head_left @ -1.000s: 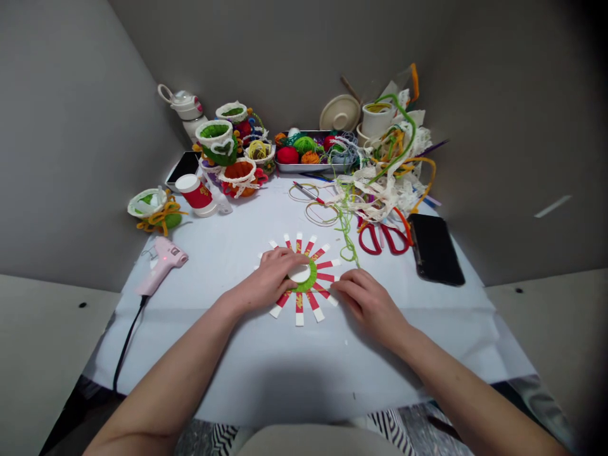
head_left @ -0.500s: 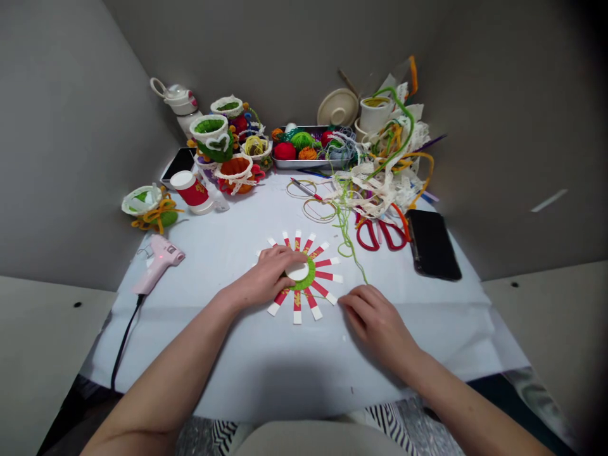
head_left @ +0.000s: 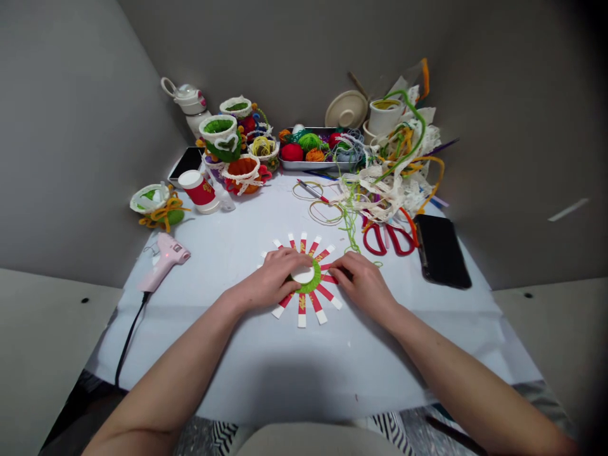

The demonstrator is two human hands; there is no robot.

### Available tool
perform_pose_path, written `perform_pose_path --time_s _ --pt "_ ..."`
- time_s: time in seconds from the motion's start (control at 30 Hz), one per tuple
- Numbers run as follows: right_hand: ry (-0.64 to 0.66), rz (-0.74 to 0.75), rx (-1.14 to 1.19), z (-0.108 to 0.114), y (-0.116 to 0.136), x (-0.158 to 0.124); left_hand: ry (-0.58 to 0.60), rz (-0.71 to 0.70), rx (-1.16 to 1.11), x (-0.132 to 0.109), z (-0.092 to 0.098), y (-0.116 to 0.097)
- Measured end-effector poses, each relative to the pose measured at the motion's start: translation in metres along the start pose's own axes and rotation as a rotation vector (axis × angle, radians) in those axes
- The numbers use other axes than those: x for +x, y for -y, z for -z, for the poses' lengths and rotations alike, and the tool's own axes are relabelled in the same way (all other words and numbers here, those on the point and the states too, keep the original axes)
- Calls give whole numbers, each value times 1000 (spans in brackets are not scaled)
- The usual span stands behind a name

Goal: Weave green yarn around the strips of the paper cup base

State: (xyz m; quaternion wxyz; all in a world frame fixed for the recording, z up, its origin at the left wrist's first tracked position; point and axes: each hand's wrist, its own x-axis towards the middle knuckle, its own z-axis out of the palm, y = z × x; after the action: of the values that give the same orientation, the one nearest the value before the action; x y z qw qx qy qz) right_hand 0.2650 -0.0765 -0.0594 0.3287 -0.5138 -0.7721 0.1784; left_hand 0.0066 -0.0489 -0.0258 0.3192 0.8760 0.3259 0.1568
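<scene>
A paper sunburst (head_left: 304, 316) of red-and-white strips radiates from a green ring (head_left: 311, 286) on the white-covered table (head_left: 266, 354). A white disc (head_left: 303, 275) sits at its centre. My left hand (head_left: 270, 278) lies over the disc's left side, pressing it down, and covers the strips on that side. My right hand (head_left: 363, 282) rests with its fingertips on the red strips right of the ring, hiding their upper part. Neither hand seems to lift anything.
A pink glue gun (head_left: 164, 261) with a black cord lies left. Red-handled scissors (head_left: 387, 239), a black phone (head_left: 441, 250) and a heap of lace and pipe cleaners (head_left: 394, 183) lie right. Behind stand a tray of yarn balls (head_left: 316, 152) and several small decorated baskets (head_left: 242, 174).
My right hand has moved up and left, from the table beside the strips onto the strips next to the ring. My left hand stays on the disc.
</scene>
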Motion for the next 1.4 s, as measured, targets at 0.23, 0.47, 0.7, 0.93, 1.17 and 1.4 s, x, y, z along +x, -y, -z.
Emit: perform_pose_path --time_s 0.23,0.47,0.7,0.93,1.17,1.4 --pt "-9 -2 -16 -2 0 -3 -128 87 64 4 -13 -11" --pt "-23 -4 -9 -3 -1 -4 -184 207 121 7 -22 -14" --pt "-13 100 -1 8 0 -20 -62 119 87 3 -6 -12" --pt "-8 210 -85 23 16 -57 17 54 62 1 -2 -2" --pt "10 222 -92 19 22 -89 43 37 42 0 0 0" --pt "-37 84 -125 22 17 -71 52 33 44 0 0 1"
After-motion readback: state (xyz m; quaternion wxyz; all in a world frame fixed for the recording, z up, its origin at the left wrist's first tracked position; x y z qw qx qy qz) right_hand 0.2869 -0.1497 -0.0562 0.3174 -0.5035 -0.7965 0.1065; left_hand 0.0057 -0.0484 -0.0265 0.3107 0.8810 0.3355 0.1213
